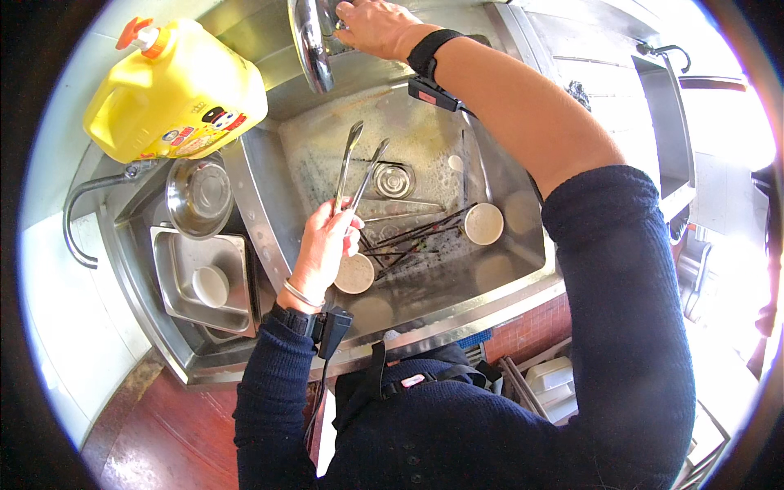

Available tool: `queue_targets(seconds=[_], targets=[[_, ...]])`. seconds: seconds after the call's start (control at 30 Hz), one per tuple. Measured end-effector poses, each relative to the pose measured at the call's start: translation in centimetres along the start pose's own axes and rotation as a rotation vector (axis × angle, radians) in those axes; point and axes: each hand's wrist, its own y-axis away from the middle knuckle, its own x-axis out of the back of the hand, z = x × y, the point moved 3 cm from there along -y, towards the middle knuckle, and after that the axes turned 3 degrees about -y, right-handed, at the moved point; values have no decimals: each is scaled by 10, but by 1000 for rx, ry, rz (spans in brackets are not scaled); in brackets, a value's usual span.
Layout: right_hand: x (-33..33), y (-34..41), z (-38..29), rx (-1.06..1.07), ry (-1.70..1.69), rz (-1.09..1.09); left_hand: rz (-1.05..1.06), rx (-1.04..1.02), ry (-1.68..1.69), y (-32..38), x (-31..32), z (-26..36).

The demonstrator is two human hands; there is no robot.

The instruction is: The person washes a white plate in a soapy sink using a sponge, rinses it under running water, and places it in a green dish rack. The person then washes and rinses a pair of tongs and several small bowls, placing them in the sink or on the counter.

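Note:
My left hand (324,242) grips a pair of metal tongs (348,165), their two arms apart and pointing up over the sink. At the top edge of the view my right hand (383,27) has its fingers on the faucet's handle, which they mostly hide. The curved chrome faucet spout (312,49) hangs over the sink basin (520,257). Shallow, sudsy water covers the basin floor around a round metal drain (392,180). Several dark chopsticks (416,233) lie there between a white bowl (484,223) and another white bowl (355,274) beside my left hand. A second metal utensil (404,209) lies below the drain.
A big yellow pump jug (184,92) stands at the upper left. In the left basin are a round steel bowl (200,197) and a steel pan (177,300) holding a white bowl (211,286). Another faucet (79,233) curves beside them. The sink's front rim (453,331) borders my body.

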Motion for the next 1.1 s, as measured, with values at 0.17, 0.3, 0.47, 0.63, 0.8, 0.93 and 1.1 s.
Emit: queue_targets(seconds=[0.17,0.3,0.47,0.63,0.8,0.93,1.1], targets=[[-4,-4,2,27,32,1,-12,7,4,0,3,1],[0,1,-1,26,-6,63,-7,3,2,1,5,0],[3,6,-2,-31,-65,67,-10,6,-2,3,7,1],[-5,-3,5,25,-31,-14,4,-1,-14,4,8,0],[-2,3,5,43,-137,125,2,11,10,3,7,-2],[-6,8,0,-361,-185,251,4,1,-5,4,8,-2],[-22,-7,8,-636,-353,50,6,8,-3,2,8,-2]])
